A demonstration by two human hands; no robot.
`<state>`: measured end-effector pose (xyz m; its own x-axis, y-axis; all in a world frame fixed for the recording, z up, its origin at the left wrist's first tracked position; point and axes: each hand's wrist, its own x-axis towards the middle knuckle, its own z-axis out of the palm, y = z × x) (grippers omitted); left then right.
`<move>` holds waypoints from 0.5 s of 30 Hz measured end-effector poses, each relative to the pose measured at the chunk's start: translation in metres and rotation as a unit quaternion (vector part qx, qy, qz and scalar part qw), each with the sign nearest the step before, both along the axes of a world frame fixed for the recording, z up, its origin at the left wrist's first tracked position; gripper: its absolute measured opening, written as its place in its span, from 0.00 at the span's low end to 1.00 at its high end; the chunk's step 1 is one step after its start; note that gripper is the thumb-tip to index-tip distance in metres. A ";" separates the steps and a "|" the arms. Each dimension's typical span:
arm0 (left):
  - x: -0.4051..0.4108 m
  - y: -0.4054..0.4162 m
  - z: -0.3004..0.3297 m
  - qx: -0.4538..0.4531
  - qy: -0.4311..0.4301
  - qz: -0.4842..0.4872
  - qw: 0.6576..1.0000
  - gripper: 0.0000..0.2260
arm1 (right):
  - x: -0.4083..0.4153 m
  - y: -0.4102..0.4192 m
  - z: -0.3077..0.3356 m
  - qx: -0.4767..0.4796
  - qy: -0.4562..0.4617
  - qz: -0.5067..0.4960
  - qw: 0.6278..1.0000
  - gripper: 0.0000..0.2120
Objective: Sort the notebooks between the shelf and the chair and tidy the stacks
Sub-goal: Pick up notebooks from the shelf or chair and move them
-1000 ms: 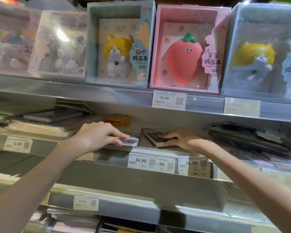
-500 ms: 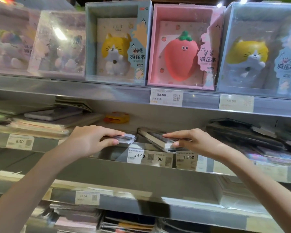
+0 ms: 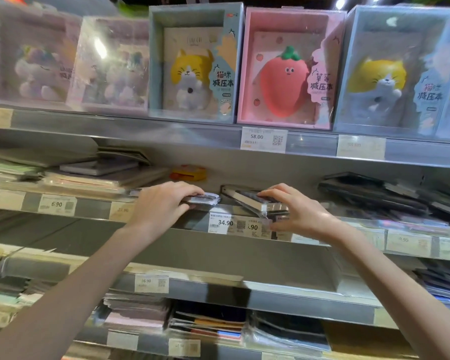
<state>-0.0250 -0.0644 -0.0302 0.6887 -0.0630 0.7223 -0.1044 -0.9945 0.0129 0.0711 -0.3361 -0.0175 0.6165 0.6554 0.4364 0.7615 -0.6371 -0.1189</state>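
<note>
Both my hands reach into the middle shelf (image 3: 192,224) of a shop rack. My left hand (image 3: 161,206) grips a small wrapped notebook (image 3: 205,199) at the shelf's front edge, fingers curled over its top. My right hand (image 3: 296,211) holds a dark notebook with a pale spine (image 3: 247,200); fingers lie on its cover and the thumb sits under the front edge. That book is tilted, its near end lifted off the shelf. The two notebooks lie side by side, a small gap between them.
Flat stacks of notebooks lie left (image 3: 89,175) and dark ones right (image 3: 387,196) on the same shelf. A yellow item (image 3: 189,173) sits at the back. Boxed cat (image 3: 195,66) and strawberry (image 3: 286,71) notebooks stand above. More stacks (image 3: 205,323) fill lower shelves.
My right hand has pulled the dark notebook toward the shelf's front edge and tipped it up. My left hand has stayed on the small wrapped notebook.
</note>
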 end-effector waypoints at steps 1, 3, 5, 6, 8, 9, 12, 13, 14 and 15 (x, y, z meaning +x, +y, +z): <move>0.000 -0.001 0.000 -0.009 0.006 0.002 1.000 0.16 | -0.002 -0.001 -0.001 -0.026 0.007 -0.009 1.000 0.35; 0.001 -0.002 0.001 -0.016 0.017 0.005 1.000 0.16 | -0.006 -0.001 -0.004 -0.050 -0.007 -0.037 0.998 0.42; 0.002 -0.002 0.002 -0.017 0.028 0.010 0.999 0.16 | -0.009 0.004 -0.009 -0.027 -0.036 -0.055 0.997 0.41; 0.002 -0.003 0.002 -0.017 0.033 0.011 0.999 0.15 | -0.011 0.008 -0.010 -0.009 -0.052 -0.063 0.997 0.39; 0.002 -0.003 0.002 -0.016 0.036 0.013 0.999 0.15 | -0.012 0.016 -0.013 0.024 -0.097 -0.079 0.992 0.32; 0.002 -0.002 0.002 -0.013 0.037 0.014 0.999 0.15 | -0.011 0.019 -0.015 0.040 -0.122 -0.082 0.988 0.28; 0.000 -0.002 0.003 -0.002 0.023 0.010 1.000 0.15 | -0.006 0.020 -0.018 0.074 -0.161 -0.078 0.981 0.20; 0.000 -0.002 0.003 0.002 0.018 0.009 1.000 0.14 | -0.004 0.019 -0.018 0.074 -0.171 -0.073 0.980 0.18; 0.000 -0.003 0.004 0.006 0.014 0.007 1.000 0.14 | -0.002 0.018 -0.018 0.070 -0.184 -0.067 0.978 0.17; 0.000 -0.003 0.004 0.011 0.010 0.003 1.000 0.14 | -0.001 0.018 -0.017 0.068 -0.199 -0.061 0.976 0.17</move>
<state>-0.0251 -0.0671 -0.0261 0.7033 -0.0749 0.7070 -0.0988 -0.9951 -0.0071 0.0705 -0.3185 -0.0349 0.4502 0.5063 0.7355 0.6838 -0.7252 0.0807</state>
